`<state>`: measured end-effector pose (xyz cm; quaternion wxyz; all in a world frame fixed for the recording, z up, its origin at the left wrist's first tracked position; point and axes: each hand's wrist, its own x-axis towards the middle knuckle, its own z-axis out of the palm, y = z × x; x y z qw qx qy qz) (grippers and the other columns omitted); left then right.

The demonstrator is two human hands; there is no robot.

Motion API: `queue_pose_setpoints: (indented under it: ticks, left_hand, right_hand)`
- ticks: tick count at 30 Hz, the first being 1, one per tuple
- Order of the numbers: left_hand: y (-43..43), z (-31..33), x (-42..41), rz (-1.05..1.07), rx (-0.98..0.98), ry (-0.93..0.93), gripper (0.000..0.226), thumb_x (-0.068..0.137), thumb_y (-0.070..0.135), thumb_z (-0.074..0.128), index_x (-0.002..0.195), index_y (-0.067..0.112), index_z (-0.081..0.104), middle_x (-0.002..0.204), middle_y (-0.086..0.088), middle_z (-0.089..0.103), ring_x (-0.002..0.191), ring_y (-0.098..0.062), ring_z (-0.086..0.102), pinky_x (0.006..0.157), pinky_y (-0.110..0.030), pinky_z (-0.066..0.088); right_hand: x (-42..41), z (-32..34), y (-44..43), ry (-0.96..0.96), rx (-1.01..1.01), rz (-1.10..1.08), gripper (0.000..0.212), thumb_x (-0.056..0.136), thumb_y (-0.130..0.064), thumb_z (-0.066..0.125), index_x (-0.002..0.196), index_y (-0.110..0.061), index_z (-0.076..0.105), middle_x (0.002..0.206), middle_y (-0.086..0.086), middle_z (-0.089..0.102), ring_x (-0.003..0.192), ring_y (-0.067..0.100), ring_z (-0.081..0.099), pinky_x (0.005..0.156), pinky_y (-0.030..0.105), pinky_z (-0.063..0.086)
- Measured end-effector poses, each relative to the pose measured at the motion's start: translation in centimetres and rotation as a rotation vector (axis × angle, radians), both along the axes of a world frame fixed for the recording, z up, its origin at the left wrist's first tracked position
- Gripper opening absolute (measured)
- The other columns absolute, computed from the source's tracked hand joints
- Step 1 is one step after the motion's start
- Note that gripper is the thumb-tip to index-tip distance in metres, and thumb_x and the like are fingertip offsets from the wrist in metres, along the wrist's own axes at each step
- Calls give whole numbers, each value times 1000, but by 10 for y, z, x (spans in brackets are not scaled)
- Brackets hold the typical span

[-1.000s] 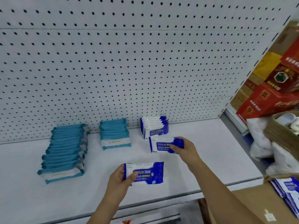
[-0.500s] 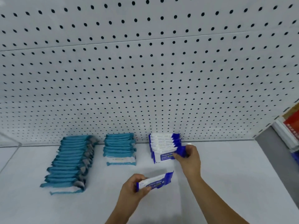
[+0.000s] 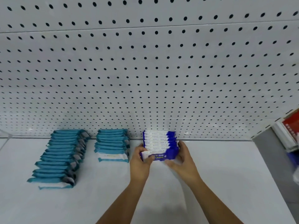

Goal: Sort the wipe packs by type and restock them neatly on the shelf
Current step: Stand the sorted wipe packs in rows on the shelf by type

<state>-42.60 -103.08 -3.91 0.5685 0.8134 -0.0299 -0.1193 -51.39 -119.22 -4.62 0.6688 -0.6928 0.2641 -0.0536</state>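
Observation:
A row of dark blue and white wipe packs [image 3: 159,139] stands on edge against the pegboard on the white shelf [image 3: 226,175]. At the front of that row is one more dark blue pack [image 3: 162,155]. My left hand [image 3: 140,160] grips its left end, thumb across its face. My right hand [image 3: 182,157] lies against the right end of the row with its fingers along the packs and its thumb spread out in front. To the left stand a long row of teal packs [image 3: 61,159] and a shorter teal row [image 3: 112,144].
A white pegboard [image 3: 145,70] rises behind the shelf. Red boxes [image 3: 291,123] show on the neighbouring shelf at the far right edge. Bare shelf surface lies right of the dark blue row and in front of all three rows.
My left hand carried its dark blue pack up to the front of the dark blue row. My right hand let go of the earlier pack and shifted to the row's right end. The view moved closer.

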Motion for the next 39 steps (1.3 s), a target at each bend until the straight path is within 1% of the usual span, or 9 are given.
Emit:
queue_pose_setpoints:
  ticks: [6, 9, 14, 18, 22, 25, 29, 33, 39]
  left_hand:
    - [-7, -6, -2, -103, 88, -10, 73, 78, 35, 84, 137, 33, 41, 127, 21, 61, 113, 2, 61, 95, -25, 50]
    - [-8, -6, 3, -199, 309, -92, 78, 88, 51, 68, 151, 34, 27, 131, 20, 59, 114, -8, 60, 103, -38, 43]
    - [-3, -7, 10, -270, 353, -88, 82, 95, 35, 64, 157, 35, 11, 126, 14, 63, 106, -17, 64, 100, -45, 49]
    - [-3, -7, 18, -325, 413, -97, 78, 96, 36, 62, 156, 35, 11, 137, 7, 59, 120, -17, 57, 104, -47, 44]
    - [3, -4, 14, -322, 278, -27, 75, 92, 39, 68, 152, 32, 24, 136, 16, 56, 122, -10, 57, 103, -34, 49]
    - [10, 3, -5, -244, 138, 5, 82, 86, 47, 73, 151, 23, 28, 142, 15, 54, 129, -7, 53, 107, -30, 46]
    - [25, 26, -44, -232, 50, -31, 75, 90, 37, 71, 147, 44, 24, 145, 37, 32, 130, 25, 29, 107, -3, 24]
    - [60, 27, -68, -316, 59, -66, 71, 95, 33, 65, 153, 35, 25, 157, 18, 29, 142, 1, 29, 119, -24, 23]
    - [116, 34, -120, -535, -11, 19, 69, 96, 34, 63, 154, 36, 26, 151, 25, 28, 137, 2, 30, 118, -26, 25]
  right_hand:
    - [18, 7, 3, 49, -219, 30, 87, 83, -20, 79, 143, -44, 22, 119, -39, 46, 97, -23, 53, 78, -2, 41]
    - [20, 3, 4, 95, -320, 14, 83, 85, -16, 75, 151, -35, 28, 107, -34, 57, 91, -7, 62, 79, 7, 48]
    - [27, -9, 17, 107, -440, -25, 79, 82, -12, 73, 146, -36, 33, 97, -15, 69, 89, 16, 65, 91, 36, 54]
    - [28, -12, 22, 78, -467, -25, 77, 81, -14, 70, 141, -42, 32, 93, -21, 67, 84, 8, 64, 96, 37, 50]
    - [18, 5, 14, 76, -399, 5, 69, 80, -26, 78, 130, -45, 35, 107, -25, 63, 93, 1, 65, 92, 24, 49]
    - [-6, 12, 15, 130, -331, -33, 81, 84, -33, 77, 147, -31, 27, 126, -19, 51, 110, 3, 55, 97, 22, 41]
    - [-38, 22, 35, 168, -209, -169, 88, 87, -37, 73, 156, -29, 20, 152, -10, 36, 141, 16, 37, 115, 32, 33]
    - [-72, 35, 71, 74, -148, -199, 76, 90, -20, 71, 153, -26, 28, 152, -13, 36, 141, 10, 35, 112, 24, 28]
    - [-148, 58, 138, -2, -134, -244, 67, 91, -19, 69, 149, -31, 37, 145, -18, 43, 131, 2, 44, 111, 26, 35]
